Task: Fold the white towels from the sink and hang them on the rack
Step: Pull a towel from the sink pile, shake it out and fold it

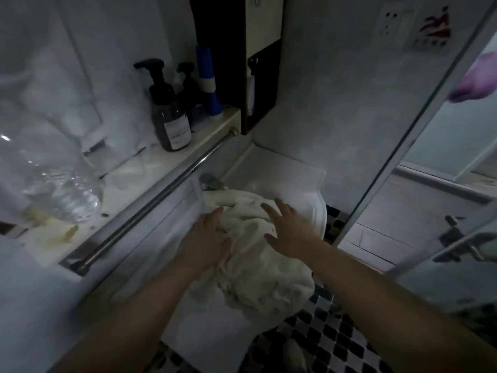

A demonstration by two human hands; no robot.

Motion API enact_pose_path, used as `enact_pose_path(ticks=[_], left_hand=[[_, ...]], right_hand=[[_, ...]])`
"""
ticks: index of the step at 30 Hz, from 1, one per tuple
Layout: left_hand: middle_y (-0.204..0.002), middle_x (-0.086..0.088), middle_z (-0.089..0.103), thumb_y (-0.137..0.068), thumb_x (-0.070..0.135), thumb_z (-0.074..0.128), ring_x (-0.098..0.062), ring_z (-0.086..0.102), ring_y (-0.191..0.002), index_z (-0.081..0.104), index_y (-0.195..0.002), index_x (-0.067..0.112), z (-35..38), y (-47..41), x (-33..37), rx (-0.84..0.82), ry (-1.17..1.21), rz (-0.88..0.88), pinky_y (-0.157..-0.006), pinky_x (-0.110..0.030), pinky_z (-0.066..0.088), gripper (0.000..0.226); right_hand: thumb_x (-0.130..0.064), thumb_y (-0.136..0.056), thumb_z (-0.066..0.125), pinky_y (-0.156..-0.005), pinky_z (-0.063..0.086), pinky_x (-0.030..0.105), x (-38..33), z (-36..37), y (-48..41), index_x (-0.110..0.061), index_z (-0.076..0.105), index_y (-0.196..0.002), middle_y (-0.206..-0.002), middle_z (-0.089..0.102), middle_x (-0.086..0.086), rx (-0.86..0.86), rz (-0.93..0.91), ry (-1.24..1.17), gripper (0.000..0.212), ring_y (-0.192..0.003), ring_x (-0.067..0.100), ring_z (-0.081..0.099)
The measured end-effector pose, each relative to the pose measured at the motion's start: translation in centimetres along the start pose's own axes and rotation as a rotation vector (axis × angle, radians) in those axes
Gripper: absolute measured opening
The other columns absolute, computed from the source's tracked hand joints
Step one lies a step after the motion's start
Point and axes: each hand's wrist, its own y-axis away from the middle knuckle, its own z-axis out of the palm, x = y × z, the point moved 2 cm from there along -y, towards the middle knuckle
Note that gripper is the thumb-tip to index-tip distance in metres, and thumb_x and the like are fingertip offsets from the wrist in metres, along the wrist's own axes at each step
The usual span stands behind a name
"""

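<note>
Left hand on towels, grip unclear; right hand spread, empty. Pick out one edge only, lift toward rack at ten o'clock.

A crumpled heap of white towels fills the sink in a dim bathroom. The left hand rests on the heap's left side. The right hand is over its top, fingers spread. A metal rail runs along the left, with a dark pump bottle beyond it.

Crumpled white towels in sink
</note>
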Motion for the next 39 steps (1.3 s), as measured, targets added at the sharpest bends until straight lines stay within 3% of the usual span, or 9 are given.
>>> enact_pose_path(ticks=[9, 13, 17, 22, 28, 32, 35, 37, 39], left_hand=[[-0.135, -0.006, 0.059, -0.080, 0.054, 0.062, -0.029, 0.058, -0.120, 0.039, -0.149, 0.034, 3.1, -0.6, 1.8, 0.104, 0.150, -0.283, -0.099, -0.042, 0.049, 0.076], [-0.132, -0.007, 0.057, -0.086, 0.038, 0.071, -0.027, 0.060, -0.116, 0.037, -0.151, 0.026, 5.0, -0.3, 2.0, 0.118, 0.155, -0.386, -0.093, -0.041, 0.052, 0.074], [-0.124, 0.001, 0.058, -0.087, 0.039, 0.069, -0.019, 0.062, -0.106, 0.035, -0.149, 0.036, 5.9, 0.2, 2.2, 0.162, 0.145, -0.428, -0.090, -0.035, 0.053, 0.071], [-0.124, -0.002, 0.060, -0.087, 0.033, 0.068, -0.022, 0.061, -0.112, 0.041, -0.146, 0.029, 5.7, -0.2, 3.0, 0.164, 0.107, -0.402, -0.094, -0.033, 0.051, 0.065], [-0.127, -0.003, 0.056, -0.080, 0.054, 0.072, -0.018, 0.056, -0.113, 0.036, -0.151, 0.027, 4.3, -2.6, 5.3, 0.195, 0.077, -0.320, -0.091, -0.022, 0.040, 0.084], [-0.142, 0.005, 0.051, -0.074, 0.064, 0.071, -0.015, 0.054, -0.123, 0.029, -0.152, 0.032, 3.9, -3.9, 7.4, 0.084, 0.142, -0.282, -0.101, -0.033, 0.045, 0.094], [-0.114, 0.000, 0.066, -0.087, 0.049, 0.067, -0.019, 0.062, -0.101, 0.043, -0.144, 0.019, 3.2, -4.3, 8.3, 0.134, 0.103, -0.307, -0.081, -0.030, 0.046, 0.069], [-0.081, 0.003, 0.063, -0.097, 0.041, 0.057, -0.018, 0.059, -0.072, 0.058, -0.117, 0.018, 1.9, -4.3, 9.1, 0.295, 0.096, -0.264, -0.065, -0.029, 0.038, 0.030], [-0.070, 0.007, 0.060, -0.101, 0.034, 0.050, -0.016, 0.057, -0.063, 0.057, -0.095, 0.025, 0.0, -4.2, 9.7, 0.455, 0.170, -0.229, -0.058, -0.030, 0.036, 0.013]], right_hand=[[-0.029, -0.094, 0.055, -0.116, 0.035, 0.048, 2.6, 3.1, -6.6, -0.035, 0.014, -0.158, -0.169, 0.000, 0.000, -0.185, -0.246, -0.155, 0.077, -0.152, 0.029, 0.016], [-0.021, -0.093, 0.052, -0.118, 0.028, 0.052, 3.8, 4.6, -9.0, -0.035, 0.008, -0.159, -0.168, -0.006, 0.006, -0.199, -0.186, -0.230, 0.081, -0.152, 0.037, 0.012], [-0.015, -0.096, 0.049, -0.115, 0.033, 0.042, 4.8, 5.5, -11.2, -0.022, 0.014, -0.160, -0.163, 0.023, 0.016, -0.281, -0.105, -0.238, 0.074, -0.144, 0.037, 0.034], [-0.024, -0.095, 0.056, -0.095, 0.045, 0.036, 4.9, 3.4, -11.4, -0.010, 0.056, -0.133, -0.129, 0.063, 0.018, -0.218, -0.144, -0.191, 0.040, -0.118, 0.035, 0.059], [-0.037, -0.091, 0.060, -0.088, 0.049, 0.038, 3.9, -3.3, -10.6, -0.011, 0.065, -0.107, -0.108, 0.071, 0.017, -0.073, -0.354, -0.081, 0.031, -0.105, 0.037, 0.064], [-0.027, -0.099, 0.055, -0.080, 0.045, 0.040, 2.8, -6.7, -9.5, -0.004, 0.063, -0.100, -0.101, 0.070, 0.019, -0.049, -0.490, -0.192, 0.025, -0.096, 0.039, 0.065], [-0.023, -0.103, 0.051, -0.079, 0.047, 0.039, 1.6, -9.4, -8.7, -0.003, 0.063, -0.107, -0.104, 0.070, 0.018, 0.014, -0.543, -0.306, 0.024, -0.095, 0.037, 0.064], [-0.026, -0.104, 0.048, -0.087, 0.050, 0.039, 0.8, -11.3, -8.6, -0.005, 0.061, -0.119, -0.112, 0.070, 0.015, 0.066, -0.544, -0.412, 0.028, -0.102, 0.032, 0.065], [-0.031, -0.104, 0.049, -0.095, 0.049, 0.034, 0.2, -13.2, -8.8, -0.013, 0.057, -0.132, -0.123, 0.068, 0.011, 0.120, -0.533, -0.525, 0.034, -0.111, 0.025, 0.062]])
